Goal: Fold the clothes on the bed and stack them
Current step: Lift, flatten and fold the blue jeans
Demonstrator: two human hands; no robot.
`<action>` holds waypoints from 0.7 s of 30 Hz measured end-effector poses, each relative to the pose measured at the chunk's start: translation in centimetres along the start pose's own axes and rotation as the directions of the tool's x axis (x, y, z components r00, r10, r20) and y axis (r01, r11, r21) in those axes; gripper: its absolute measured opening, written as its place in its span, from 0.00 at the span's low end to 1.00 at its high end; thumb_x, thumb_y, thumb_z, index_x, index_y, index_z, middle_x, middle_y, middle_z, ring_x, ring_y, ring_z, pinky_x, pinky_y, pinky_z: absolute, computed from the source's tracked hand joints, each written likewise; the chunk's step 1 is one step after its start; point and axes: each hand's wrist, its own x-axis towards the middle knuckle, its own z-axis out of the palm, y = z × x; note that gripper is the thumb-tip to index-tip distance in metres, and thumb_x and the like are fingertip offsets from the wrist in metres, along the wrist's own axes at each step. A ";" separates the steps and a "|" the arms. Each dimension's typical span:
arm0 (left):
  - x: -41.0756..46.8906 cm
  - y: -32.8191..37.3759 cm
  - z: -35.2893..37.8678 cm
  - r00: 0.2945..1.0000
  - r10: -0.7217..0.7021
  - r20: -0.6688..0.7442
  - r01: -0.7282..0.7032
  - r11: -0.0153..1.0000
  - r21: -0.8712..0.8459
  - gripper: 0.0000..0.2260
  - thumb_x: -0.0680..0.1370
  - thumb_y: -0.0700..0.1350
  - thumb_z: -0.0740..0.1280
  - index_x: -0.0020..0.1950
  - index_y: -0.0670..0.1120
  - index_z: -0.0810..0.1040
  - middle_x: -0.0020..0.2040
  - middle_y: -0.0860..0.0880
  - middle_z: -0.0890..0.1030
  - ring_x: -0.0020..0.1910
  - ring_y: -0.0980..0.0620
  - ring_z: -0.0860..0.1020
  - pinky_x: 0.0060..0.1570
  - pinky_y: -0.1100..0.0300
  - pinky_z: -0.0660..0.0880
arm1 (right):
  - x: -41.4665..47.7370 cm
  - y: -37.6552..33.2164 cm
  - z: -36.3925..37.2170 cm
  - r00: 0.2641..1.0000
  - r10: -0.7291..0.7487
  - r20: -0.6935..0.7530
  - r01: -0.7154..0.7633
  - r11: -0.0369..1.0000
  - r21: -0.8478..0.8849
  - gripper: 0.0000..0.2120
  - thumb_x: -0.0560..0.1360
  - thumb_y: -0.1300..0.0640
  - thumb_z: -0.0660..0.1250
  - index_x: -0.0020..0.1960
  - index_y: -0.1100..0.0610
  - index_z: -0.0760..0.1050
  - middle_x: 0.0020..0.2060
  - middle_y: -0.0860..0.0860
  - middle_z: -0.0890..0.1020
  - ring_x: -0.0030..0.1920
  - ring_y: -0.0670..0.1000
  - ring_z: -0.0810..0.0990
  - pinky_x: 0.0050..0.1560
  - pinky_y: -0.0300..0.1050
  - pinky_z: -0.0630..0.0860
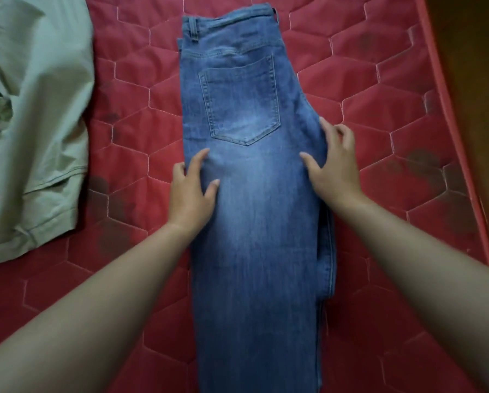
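Faded blue denim jeans (254, 194) folded lengthwise, back pocket up, centred on red hexagon-quilted mattress (379, 109), left hand (191, 191) and right hand (334, 163) pressing either edge, fingers (200, 158) spread open, pale green garment (33, 123) far left

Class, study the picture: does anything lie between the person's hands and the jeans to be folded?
Nothing visible does. The left hand and right hand rest directly on the jeans; the green garment lies apart on the mattress, to their left.

Both arms reach forward, left hand (191, 191) and right hand (335, 163) palm-down, fingers spread, seemingly relaxed.
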 end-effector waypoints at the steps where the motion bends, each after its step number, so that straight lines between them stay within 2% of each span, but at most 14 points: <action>1: -1.4 -0.2 -0.2 1.000 -0.013 -0.008 0.013 1.000 0.016 0.27 0.75 0.45 0.67 0.72 0.54 0.63 0.60 0.42 0.66 0.55 0.47 0.70 0.60 0.61 0.64 | -2.1 0.3 -0.2 1.000 -0.006 -0.020 0.005 0.999 -0.049 0.28 0.73 0.54 0.68 0.71 0.56 0.64 0.68 0.59 0.62 0.68 0.56 0.62 0.68 0.43 0.57; 3: -5.0 -0.5 -0.5 1.000 -0.028 -0.002 0.028 0.999 0.046 0.29 0.74 0.45 0.69 0.73 0.52 0.61 0.64 0.41 0.63 0.61 0.44 0.68 0.65 0.56 0.63 | -7.2 1.0 -0.8 0.999 -0.012 -0.045 0.009 0.998 -0.058 0.25 0.72 0.52 0.69 0.66 0.58 0.69 0.65 0.59 0.65 0.66 0.56 0.64 0.67 0.48 0.60; 6: -11.3 -0.6 -0.5 0.995 -0.054 0.079 0.052 0.998 0.021 0.31 0.73 0.43 0.70 0.74 0.49 0.62 0.66 0.39 0.62 0.65 0.42 0.66 0.68 0.55 0.62 | -15.2 2.3 -1.9 0.999 0.031 -0.008 -0.030 0.998 0.056 0.23 0.71 0.53 0.71 0.63 0.60 0.70 0.59 0.55 0.67 0.62 0.51 0.66 0.65 0.34 0.58; 7: -13.3 -0.5 -0.4 0.992 -0.060 0.107 0.057 0.998 0.031 0.31 0.73 0.42 0.70 0.73 0.49 0.62 0.67 0.38 0.62 0.66 0.41 0.66 0.68 0.53 0.62 | -17.6 2.9 -2.1 0.998 0.068 0.003 -0.068 0.995 0.073 0.24 0.71 0.52 0.71 0.64 0.60 0.70 0.59 0.53 0.67 0.62 0.49 0.66 0.65 0.32 0.58; 9: -17.0 -0.3 0.1 0.988 -0.063 0.142 0.050 0.994 0.094 0.27 0.74 0.43 0.69 0.72 0.48 0.65 0.68 0.39 0.63 0.67 0.41 0.65 0.68 0.50 0.63 | -21.6 3.8 -2.4 0.983 0.171 0.066 -0.178 0.977 0.117 0.28 0.71 0.51 0.70 0.67 0.59 0.66 0.61 0.51 0.67 0.62 0.48 0.68 0.65 0.40 0.65; 11: -19.8 0.0 0.7 0.986 -0.054 0.160 0.030 0.989 0.146 0.23 0.76 0.44 0.67 0.70 0.47 0.68 0.69 0.39 0.63 0.69 0.41 0.64 0.68 0.49 0.62 | -24.4 4.5 -2.4 0.958 0.252 0.137 -0.271 0.951 0.147 0.30 0.72 0.52 0.70 0.69 0.58 0.64 0.61 0.51 0.70 0.60 0.49 0.71 0.61 0.50 0.72; 12: -20.8 0.0 1.0 0.984 -0.062 0.166 0.037 0.988 0.149 0.21 0.77 0.44 0.65 0.70 0.47 0.68 0.70 0.40 0.63 0.69 0.41 0.63 0.68 0.50 0.60 | -25.4 4.7 -2.3 0.951 0.270 0.148 -0.290 0.947 0.139 0.29 0.73 0.54 0.70 0.69 0.59 0.64 0.59 0.51 0.71 0.57 0.49 0.73 0.58 0.52 0.74; 15: -23.0 -0.1 1.6 0.975 -0.154 0.162 0.134 0.983 0.127 0.22 0.78 0.46 0.64 0.71 0.48 0.66 0.70 0.41 0.62 0.70 0.42 0.62 0.69 0.52 0.58 | -27.9 4.7 -1.6 0.956 0.256 0.145 -0.274 0.953 0.126 0.22 0.73 0.60 0.68 0.66 0.60 0.69 0.51 0.49 0.74 0.47 0.47 0.74 0.50 0.52 0.77; 17: -24.3 -0.5 1.7 0.969 -0.210 0.132 0.196 0.974 0.109 0.23 0.77 0.46 0.64 0.72 0.48 0.66 0.70 0.40 0.62 0.69 0.42 0.63 0.68 0.52 0.60 | -29.5 4.4 -0.9 0.947 0.270 0.177 -0.296 0.945 0.142 0.20 0.74 0.60 0.67 0.65 0.57 0.70 0.47 0.47 0.76 0.43 0.46 0.75 0.47 0.47 0.76; 19: -25.6 -1.0 1.7 0.966 -0.227 0.122 0.215 0.971 0.106 0.24 0.77 0.46 0.65 0.72 0.48 0.65 0.69 0.39 0.62 0.68 0.41 0.64 0.69 0.51 0.60 | -30.8 4.1 -0.4 0.932 0.304 0.196 -0.336 0.927 0.164 0.19 0.74 0.60 0.66 0.65 0.54 0.70 0.43 0.45 0.77 0.39 0.43 0.75 0.44 0.42 0.74; 21: -26.8 -1.4 1.7 0.970 -0.212 0.123 0.198 0.974 0.111 0.24 0.77 0.46 0.66 0.72 0.48 0.65 0.69 0.39 0.63 0.68 0.41 0.64 0.69 0.51 0.60 | -31.9 3.9 -0.4 0.929 0.329 0.167 -0.360 0.909 0.209 0.16 0.74 0.61 0.66 0.61 0.54 0.73 0.42 0.45 0.78 0.38 0.43 0.76 0.43 0.42 0.74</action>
